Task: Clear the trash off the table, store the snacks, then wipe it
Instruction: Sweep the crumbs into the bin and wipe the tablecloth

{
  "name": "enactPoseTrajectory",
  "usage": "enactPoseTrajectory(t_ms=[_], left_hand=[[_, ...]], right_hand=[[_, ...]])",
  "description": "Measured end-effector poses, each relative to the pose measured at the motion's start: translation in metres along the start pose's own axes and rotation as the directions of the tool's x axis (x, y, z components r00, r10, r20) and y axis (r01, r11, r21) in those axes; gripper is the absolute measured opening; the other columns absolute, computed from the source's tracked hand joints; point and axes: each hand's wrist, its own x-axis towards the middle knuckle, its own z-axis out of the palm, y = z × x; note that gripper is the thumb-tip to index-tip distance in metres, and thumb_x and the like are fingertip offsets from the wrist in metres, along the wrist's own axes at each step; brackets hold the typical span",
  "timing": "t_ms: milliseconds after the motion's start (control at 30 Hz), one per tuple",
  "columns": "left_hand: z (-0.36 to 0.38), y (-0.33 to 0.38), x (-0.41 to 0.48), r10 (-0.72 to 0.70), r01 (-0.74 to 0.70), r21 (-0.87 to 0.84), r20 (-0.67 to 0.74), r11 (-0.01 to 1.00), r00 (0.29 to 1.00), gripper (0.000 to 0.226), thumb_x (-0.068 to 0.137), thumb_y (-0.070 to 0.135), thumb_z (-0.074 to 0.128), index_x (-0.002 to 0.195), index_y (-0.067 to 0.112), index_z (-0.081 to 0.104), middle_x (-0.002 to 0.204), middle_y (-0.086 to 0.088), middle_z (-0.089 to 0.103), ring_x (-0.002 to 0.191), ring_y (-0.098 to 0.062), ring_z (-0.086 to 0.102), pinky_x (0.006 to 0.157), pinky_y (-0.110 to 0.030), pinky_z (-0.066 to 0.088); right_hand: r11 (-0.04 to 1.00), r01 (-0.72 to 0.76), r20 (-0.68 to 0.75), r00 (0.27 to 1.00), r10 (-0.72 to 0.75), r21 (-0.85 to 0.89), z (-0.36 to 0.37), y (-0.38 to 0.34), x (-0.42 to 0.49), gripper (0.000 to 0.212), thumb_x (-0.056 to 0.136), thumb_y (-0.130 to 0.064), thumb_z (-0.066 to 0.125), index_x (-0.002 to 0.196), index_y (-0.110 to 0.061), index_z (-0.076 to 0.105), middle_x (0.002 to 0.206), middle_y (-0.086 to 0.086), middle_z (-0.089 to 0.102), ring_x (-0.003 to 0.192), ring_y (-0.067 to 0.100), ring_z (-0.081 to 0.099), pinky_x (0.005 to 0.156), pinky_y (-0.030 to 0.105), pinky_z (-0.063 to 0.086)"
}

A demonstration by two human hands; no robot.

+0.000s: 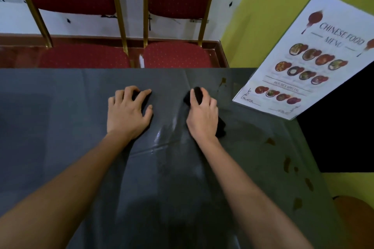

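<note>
Gripping a dark cloth (197, 95) with curled fingers, the right hand (202, 113) presses it onto the grey surface (50, 127); more of the cloth shows beside the wrist. The left hand (128, 109) lies near it but apart, fingers bent and spread on the surface over a dark patch; whether it holds anything I cannot tell. A wet sheen (162, 135) runs between the hands. Brown stains (287, 164) dot the surface toward its right edge. A Chinese food menu (299, 60) sits at the far right corner, and two red chairs (176, 54) stand beyond the far edge
</note>
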Motion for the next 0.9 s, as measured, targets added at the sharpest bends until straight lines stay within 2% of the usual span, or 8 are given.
enactPoseTrajectory(t_ms=[33, 133, 233, 400, 567, 733, 800, 900], left_hand=[[-0.001, 0.0, -0.001, 0.001, -0.001, -0.01, -0.004, 1.0, 1.0, 0.047, 0.084, 0.048, 0.04, 0.127, 0.03, 0.049, 0.119, -0.004, 0.047, 0.104, -0.028, 0.041, 0.084, -0.042, 0.034], [-0.001, 0.0, -0.003, -0.002, 0.002, -0.024, -0.015, 1.0, 1.0, 0.047, 0.084, 0.046, 0.04, 0.126, 0.028, 0.05, 0.128, -0.005, 0.048, 0.119, -0.027, 0.043, 0.098, -0.043, 0.031], [0.001, -0.001, -0.001, 0.01, -0.009, -0.066, 0.01, 0.998, 1.0, 0.049, 0.086, 0.044, 0.042, 0.131, 0.025, 0.046, 0.145, -0.007, 0.041, 0.138, -0.026, 0.032, 0.112, -0.044, 0.022], [0.002, -0.001, -0.001, -0.007, 0.009, -0.066, 0.028, 0.998, 1.0, 0.054, 0.087, 0.046, 0.038, 0.137, 0.024, 0.042, 0.15, -0.007, 0.036, 0.143, -0.024, 0.025, 0.115, -0.045, 0.016], [-0.001, 0.001, -0.001, -0.013, 0.017, -0.078, 0.048, 0.997, 0.999, 0.056, 0.087, 0.046, 0.038, 0.137, 0.022, 0.042, 0.15, -0.007, 0.036, 0.143, -0.023, 0.025, 0.116, -0.045, 0.016], [-0.002, 0.001, -0.002, -0.012, 0.016, -0.083, 0.042, 0.996, 0.999, 0.056, 0.088, 0.045, 0.037, 0.137, 0.019, 0.043, 0.149, -0.008, 0.038, 0.142, -0.026, 0.027, 0.115, -0.047, 0.019], [0.0, 0.001, -0.002, -0.008, 0.011, -0.078, 0.031, 0.997, 0.999, 0.056, 0.088, 0.046, 0.036, 0.137, 0.019, 0.043, 0.149, -0.009, 0.038, 0.141, -0.026, 0.028, 0.115, -0.047, 0.019], [0.003, 0.0, -0.002, -0.006, 0.008, -0.072, 0.029, 0.997, 1.0, 0.056, 0.088, 0.045, 0.036, 0.137, 0.02, 0.042, 0.149, -0.008, 0.037, 0.142, -0.026, 0.027, 0.115, -0.046, 0.018]], right_hand=[[1.0, -0.03, 0.003, 1.0, 0.03, 0.004, 0.002, 0.002, 0.007, 0.056, 0.086, -0.012, 0.052, 0.141, -0.02, 0.045, 0.148, 0.013, 0.036, 0.117, 0.035, 0.043, 0.094, 0.043, 0.04], [0.945, -0.324, -0.025, 0.945, 0.325, 0.033, 0.007, 0.006, 0.039, 0.059, 0.089, -0.018, 0.053, 0.145, -0.019, 0.037, 0.153, 0.015, 0.027, 0.125, 0.034, 0.036, 0.099, 0.041, 0.034], [0.966, -0.259, 0.033, 0.965, 0.26, -0.015, 0.012, -0.002, 0.064, 0.066, 0.087, -0.019, 0.058, 0.147, -0.016, 0.032, 0.155, 0.017, 0.02, 0.131, 0.036, 0.03, 0.104, 0.042, 0.032], [0.861, -0.506, 0.03, 0.862, 0.506, 0.039, 0.009, 0.013, 0.113, 0.061, 0.094, -0.02, 0.048, 0.149, -0.011, 0.025, 0.157, 0.02, 0.015, 0.132, 0.036, 0.029, 0.106, 0.039, 0.03], [0.879, -0.476, 0.011, 0.879, 0.476, 0.011, 0.011, 0.012, 0.116, 0.059, 0.095, -0.018, 0.044, 0.15, -0.008, 0.024, 0.155, 0.02, 0.019, 0.132, 0.036, 0.029, 0.106, 0.039, 0.029], [0.942, -0.327, -0.03, 0.945, 0.325, -0.076, 0.018, 0.014, 0.07, 0.062, 0.089, -0.013, 0.047, 0.148, -0.008, 0.029, 0.152, 0.021, 0.025, 0.125, 0.037, 0.034, 0.101, 0.04, 0.034], [0.95, -0.303, -0.039, 0.953, 0.301, -0.075, 0.019, 0.014, 0.08, 0.062, 0.089, -0.014, 0.047, 0.147, -0.009, 0.03, 0.15, 0.02, 0.027, 0.123, 0.037, 0.035, 0.101, 0.04, 0.033], [0.904, -0.427, -0.029, 0.904, 0.426, -0.011, 0.017, 0.007, 0.115, 0.06, 0.091, -0.017, 0.047, 0.147, -0.009, 0.03, 0.149, 0.022, 0.028, 0.124, 0.037, 0.034, 0.103, 0.041, 0.033]])
